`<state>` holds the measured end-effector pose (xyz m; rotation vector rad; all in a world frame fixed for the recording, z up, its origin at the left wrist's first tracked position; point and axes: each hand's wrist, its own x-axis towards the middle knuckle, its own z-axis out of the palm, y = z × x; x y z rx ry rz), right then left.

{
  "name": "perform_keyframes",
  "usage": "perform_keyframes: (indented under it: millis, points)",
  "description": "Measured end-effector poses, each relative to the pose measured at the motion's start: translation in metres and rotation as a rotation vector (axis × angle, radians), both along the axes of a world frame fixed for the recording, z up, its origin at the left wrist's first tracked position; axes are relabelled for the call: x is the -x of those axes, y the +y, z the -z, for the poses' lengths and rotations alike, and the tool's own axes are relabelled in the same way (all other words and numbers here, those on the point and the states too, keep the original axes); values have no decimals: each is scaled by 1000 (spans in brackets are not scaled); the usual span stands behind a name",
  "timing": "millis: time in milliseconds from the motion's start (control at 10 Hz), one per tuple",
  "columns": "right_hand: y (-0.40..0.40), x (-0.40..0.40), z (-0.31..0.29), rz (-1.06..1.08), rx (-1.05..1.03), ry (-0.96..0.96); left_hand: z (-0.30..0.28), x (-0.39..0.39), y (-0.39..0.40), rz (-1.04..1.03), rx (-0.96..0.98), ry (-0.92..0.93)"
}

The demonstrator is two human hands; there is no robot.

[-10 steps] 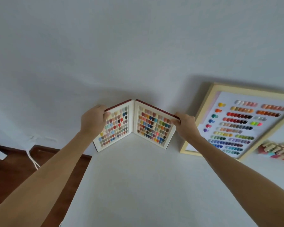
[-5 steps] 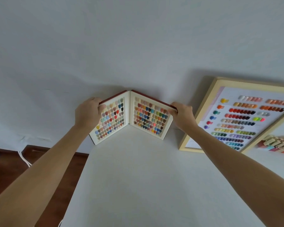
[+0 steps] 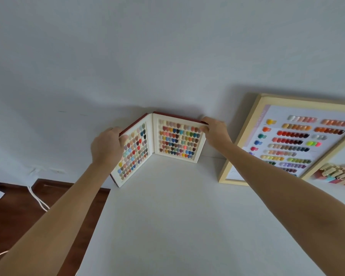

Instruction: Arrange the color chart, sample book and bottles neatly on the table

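Note:
The sample book [image 3: 168, 142], red-covered with white pages full of small coloured swatches, stands open in a V on the far left corner of the white table [image 3: 177, 226], against the wall. My left hand [image 3: 107, 145] grips the outer edge of its left page. My right hand [image 3: 214, 127] holds the top outer corner of its right page. The colour chart [image 3: 293, 140], a wooden-framed board with rows of coloured tips, leans against the wall to the right. A cluster of small bottles [image 3: 339, 175] shows at the far right edge, blurred.
The grey wall [image 3: 167, 56] rises right behind the table. Left of the table lies dark wooden floor [image 3: 18, 212] with white cables [image 3: 38, 200] running along it. The table's left edge runs diagonally below the book.
Both hands keep their hold on the book. Its left page has swung inward, so the V is narrower, and the right page faces me more squarely.

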<state>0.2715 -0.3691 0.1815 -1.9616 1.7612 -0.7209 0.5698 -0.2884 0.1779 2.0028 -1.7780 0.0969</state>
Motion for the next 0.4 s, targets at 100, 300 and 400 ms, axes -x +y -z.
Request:
perform_keyframes:
  millis: [100, 300, 400]
  points:
    - [0, -4, -2, 5, -2, -4, -1, 3, 4, -23, -12, 19]
    - [16, -6, -3, 100, 1, -35, 1, 7, 8, -50, -43, -25]
    - [31, -3, -2, 57, 105, 12, -2, 10, 13, -59, -27, -97]
